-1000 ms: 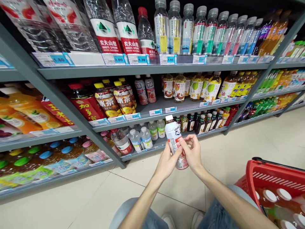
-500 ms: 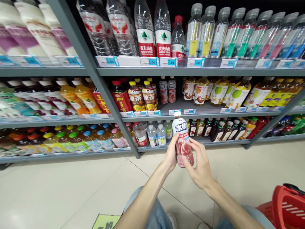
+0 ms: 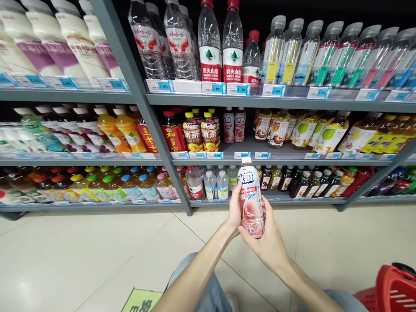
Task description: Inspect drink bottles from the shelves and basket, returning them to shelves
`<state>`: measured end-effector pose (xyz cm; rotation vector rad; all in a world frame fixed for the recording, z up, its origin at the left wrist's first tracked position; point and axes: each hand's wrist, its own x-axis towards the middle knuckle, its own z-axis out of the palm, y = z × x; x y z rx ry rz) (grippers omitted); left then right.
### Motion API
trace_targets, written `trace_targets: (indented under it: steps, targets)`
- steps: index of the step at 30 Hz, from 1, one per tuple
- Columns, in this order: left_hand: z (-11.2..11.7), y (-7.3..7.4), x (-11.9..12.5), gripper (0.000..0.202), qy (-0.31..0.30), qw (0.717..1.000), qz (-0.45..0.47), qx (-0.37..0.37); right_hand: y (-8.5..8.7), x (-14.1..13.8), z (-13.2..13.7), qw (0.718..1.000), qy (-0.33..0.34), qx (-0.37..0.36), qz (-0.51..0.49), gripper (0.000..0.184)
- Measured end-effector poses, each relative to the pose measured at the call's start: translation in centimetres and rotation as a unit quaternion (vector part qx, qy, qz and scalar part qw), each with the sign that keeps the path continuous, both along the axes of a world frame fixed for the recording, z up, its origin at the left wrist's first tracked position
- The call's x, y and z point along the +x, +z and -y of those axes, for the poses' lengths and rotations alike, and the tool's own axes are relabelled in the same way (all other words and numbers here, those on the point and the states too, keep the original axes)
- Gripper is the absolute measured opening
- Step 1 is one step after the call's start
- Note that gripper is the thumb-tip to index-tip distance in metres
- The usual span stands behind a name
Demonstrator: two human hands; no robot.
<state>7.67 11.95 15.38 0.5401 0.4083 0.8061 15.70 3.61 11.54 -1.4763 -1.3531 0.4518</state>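
Observation:
I hold a pink-and-white peach tea bottle (image 3: 250, 197) with a white cap upright in front of me, its label facing me. My left hand (image 3: 234, 212) grips its left side with the fingers wrapped behind. My right hand (image 3: 264, 240) cups the bottle's base and right side from below. Two more bottles of the same drink (image 3: 234, 125) stand on the middle shelf, straight behind the one in my hands.
Grey shelving (image 3: 227, 100) holds water bottles on top, iced tea and juice in the middle, small bottles (image 3: 214, 184) on the bottom. A red shopping basket (image 3: 393, 288) sits at the lower right. Pale floor tiles (image 3: 81, 255) lie in front, with a green sticker (image 3: 141, 301).
The bottle has turned so its peach label faces me, and my right hand has slid under its base. The view has swung left, so the basket is nearly out of frame.

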Motion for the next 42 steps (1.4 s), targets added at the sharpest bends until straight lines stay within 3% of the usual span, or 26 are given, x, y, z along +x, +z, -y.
trace_targets:
  steps: [4, 8, 11, 17, 26, 30, 35, 42]
  targets:
    - [-0.1, -0.7, 0.0, 0.049, 0.045, 0.997, -0.006, 0.060, -0.5, -0.1, 0.1, 1.000, -0.011, 0.018, 0.021, 0.093]
    - [0.2, -0.8, -0.3, 0.055, 0.018, 0.995, -0.020, 0.092, -0.8, -0.2, 0.2, 0.997, -0.027, 0.062, 0.037, 0.092]
    - [0.2, -0.7, -0.5, 0.059, 0.018, 0.995, -0.025, 0.093, -0.6, -0.2, 0.1, 0.995, -0.022, 0.079, 0.048, 0.091]
    - [0.0, -0.7, -0.3, 0.049, 0.062, 0.995, -0.015, 0.077, -0.6, -0.1, -0.2, 0.996, -0.021, 0.067, 0.049, 0.090]
    - [0.0, -0.5, -0.3, 0.049, 0.055, 0.996, -0.021, 0.069, -0.7, 0.1, -0.2, 0.998, -0.011, 0.055, 0.037, 0.092]
    - [0.0, -0.5, -0.2, 0.051, 0.043, 0.997, -0.023, 0.060, -0.5, 0.2, -0.3, 0.999, 0.000, 0.036, -0.007, 0.089]
    - [0.3, -0.4, 0.1, 0.071, 0.023, 0.996, -0.039, 0.073, -0.1, 0.7, -0.8, 0.995, 0.023, 0.020, -0.098, 0.074]
    - [0.6, -0.5, 0.6, 0.073, 0.030, 0.993, -0.046, 0.108, 0.1, 0.9, -1.0, 0.984, 0.030, 0.015, -0.177, 0.065]
